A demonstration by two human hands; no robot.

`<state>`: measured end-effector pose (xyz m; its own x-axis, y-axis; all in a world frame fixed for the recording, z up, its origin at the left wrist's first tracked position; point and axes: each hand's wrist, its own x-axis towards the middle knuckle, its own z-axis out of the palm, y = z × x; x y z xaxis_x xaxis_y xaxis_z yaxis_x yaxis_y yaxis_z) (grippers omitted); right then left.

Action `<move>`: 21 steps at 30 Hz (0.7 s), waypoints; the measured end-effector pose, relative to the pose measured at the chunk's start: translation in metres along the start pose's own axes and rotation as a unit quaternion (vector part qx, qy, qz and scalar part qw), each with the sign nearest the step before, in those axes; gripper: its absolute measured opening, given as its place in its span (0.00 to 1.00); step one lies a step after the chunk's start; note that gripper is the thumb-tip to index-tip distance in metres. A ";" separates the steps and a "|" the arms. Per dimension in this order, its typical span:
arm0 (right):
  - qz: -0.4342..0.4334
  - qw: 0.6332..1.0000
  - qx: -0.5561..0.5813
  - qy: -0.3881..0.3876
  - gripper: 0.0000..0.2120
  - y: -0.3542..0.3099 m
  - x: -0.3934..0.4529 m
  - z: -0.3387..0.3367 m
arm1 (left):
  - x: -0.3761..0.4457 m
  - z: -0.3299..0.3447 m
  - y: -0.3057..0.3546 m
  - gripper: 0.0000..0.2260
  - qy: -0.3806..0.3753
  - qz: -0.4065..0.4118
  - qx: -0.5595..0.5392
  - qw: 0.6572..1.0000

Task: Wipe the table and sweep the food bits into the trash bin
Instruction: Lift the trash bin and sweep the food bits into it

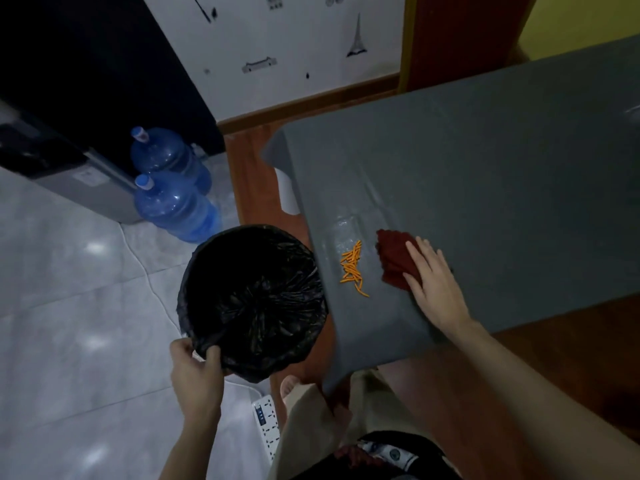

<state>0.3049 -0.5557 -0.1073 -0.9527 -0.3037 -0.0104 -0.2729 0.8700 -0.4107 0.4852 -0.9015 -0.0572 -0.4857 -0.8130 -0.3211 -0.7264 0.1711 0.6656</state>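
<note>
Beige trousers (304,431) and a dark patterned garment (388,455) fill the bottom middle of the head view, both cut off by the lower edge, with bare toes (289,384) showing just beyond them on the floor. Both forearms come in from the bottom edge.

The left hand (195,370) grips the near rim of the trash bin (252,296), its fingers curled over the black liner and the thumb tucked inside; the fingertips are partly lost in the dark plastic. The bin sits beside the left edge of the table (485,174), its mouth just below that edge, and its inside is too dark to tell what it holds.

The right hand (434,285) lies flat on a dark red cloth (394,259), fingers straight and slightly spread, pressing it to the grey tabletop; the hand covers the cloth's right part. Just left of the cloth, apart from it, lies a small heap of orange food bits (353,268), near the table's left edge and close to the bin. A wet sheen shows on the tabletop just beyond the bits.

The table's far right corner is cut off by the frame. On the tiled floor beyond the bin stand two blue water bottles (173,188), and a white power strip (266,424) lies near the feet, partly hidden by the trousers.
</note>
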 end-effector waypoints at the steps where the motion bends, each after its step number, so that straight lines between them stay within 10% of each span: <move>1: 0.028 0.999 0.005 0.029 0.27 -0.006 -0.001 0.005 | 0.000 0.001 -0.002 0.11 -0.003 -0.006 0.001 1.000; 12: 0.275 0.945 0.078 0.157 0.26 -0.109 0.020 0.056 | 0.009 -0.007 -0.005 0.12 -0.039 0.013 0.025 0.999; 21: 0.033 0.980 0.181 0.069 0.20 -0.170 0.015 0.078 | 0.029 -0.015 -0.014 0.09 -0.076 0.048 0.006 0.996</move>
<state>0.3470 -0.7384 -0.1084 -0.9826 -0.1742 0.0641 -0.1675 0.6832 -0.7107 0.4891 -0.9356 -0.0657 -0.6198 -0.6999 -0.3549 -0.6784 0.2505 0.6907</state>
